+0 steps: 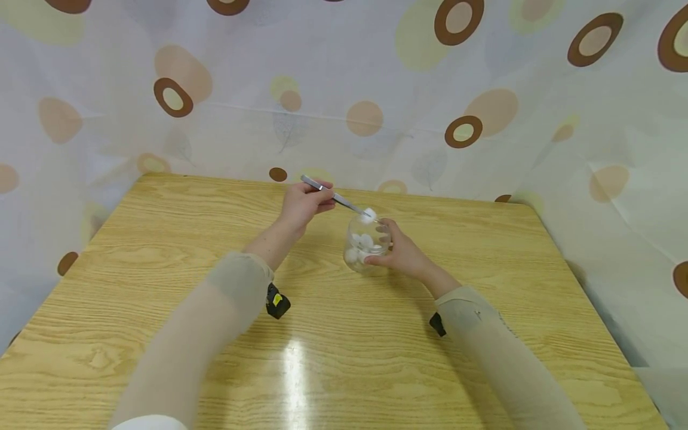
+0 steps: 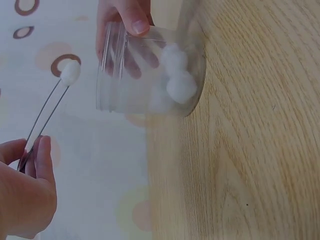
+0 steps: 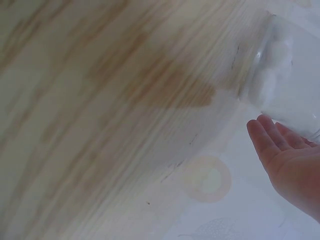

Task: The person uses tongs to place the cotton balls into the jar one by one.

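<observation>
My left hand [image 1: 304, 206] pinches a pair of metal tweezers [image 1: 340, 199] midway along their length. A white cotton ball [image 1: 368, 215] sits between the tips, just above the rim of a clear jar in the head view; the left wrist view shows it outside the mouth. Around the side of that jar [image 2: 135, 95] curls my right hand [image 1: 405, 254], thumb toward me and fingers behind. Several more cotton balls [image 2: 181, 87] lie inside, toward the bottom. From the right wrist, the jar [image 3: 302, 85] appears cut off at the frame's edge, with the fingers [image 3: 265, 137] along its side.
Both hands are over a wood-grain table [image 1: 344, 358]. A patterned curtain [image 1: 333, 131] hangs behind the table and along its right side. Small black devices [image 1: 278, 303] show beneath both wrists.
</observation>
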Demonstrator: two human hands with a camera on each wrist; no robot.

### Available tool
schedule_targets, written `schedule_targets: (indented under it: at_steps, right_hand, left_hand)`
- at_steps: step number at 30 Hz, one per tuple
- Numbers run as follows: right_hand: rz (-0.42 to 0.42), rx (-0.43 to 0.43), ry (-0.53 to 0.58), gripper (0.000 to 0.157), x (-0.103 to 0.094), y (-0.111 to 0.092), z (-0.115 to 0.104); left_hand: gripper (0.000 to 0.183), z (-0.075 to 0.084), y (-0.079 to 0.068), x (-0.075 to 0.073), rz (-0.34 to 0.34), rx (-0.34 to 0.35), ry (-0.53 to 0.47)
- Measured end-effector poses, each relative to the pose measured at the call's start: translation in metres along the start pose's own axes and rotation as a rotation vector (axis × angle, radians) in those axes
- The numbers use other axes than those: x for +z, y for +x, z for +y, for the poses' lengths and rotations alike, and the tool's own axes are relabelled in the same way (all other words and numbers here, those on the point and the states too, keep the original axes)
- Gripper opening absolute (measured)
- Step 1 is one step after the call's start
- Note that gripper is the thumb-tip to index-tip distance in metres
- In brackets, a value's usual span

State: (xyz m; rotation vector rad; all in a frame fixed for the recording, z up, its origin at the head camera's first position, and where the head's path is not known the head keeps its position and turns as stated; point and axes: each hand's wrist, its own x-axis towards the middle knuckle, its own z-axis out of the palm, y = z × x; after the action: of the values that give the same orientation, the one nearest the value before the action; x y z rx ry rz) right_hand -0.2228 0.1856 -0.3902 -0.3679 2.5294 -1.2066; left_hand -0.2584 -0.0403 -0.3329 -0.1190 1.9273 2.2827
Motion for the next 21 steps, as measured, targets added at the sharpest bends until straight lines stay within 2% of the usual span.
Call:
schedule_targets:
  at_steps: [7, 21]
  right_hand:
    - [0.001, 0.001, 0.02, 0.086, 0.0007, 0.0015, -0.0001]
    - [0.008, -0.009, 0.011, 0.085, 0.0004, 0.0005, -0.0003]
  left_hand:
    - [0.027, -0.0048, 0.0006, 0.0063, -0.008, 0.017, 0.02]
    - [0.027, -0.008, -0.0003, 0.0056, -0.02, 0.028, 0.048]
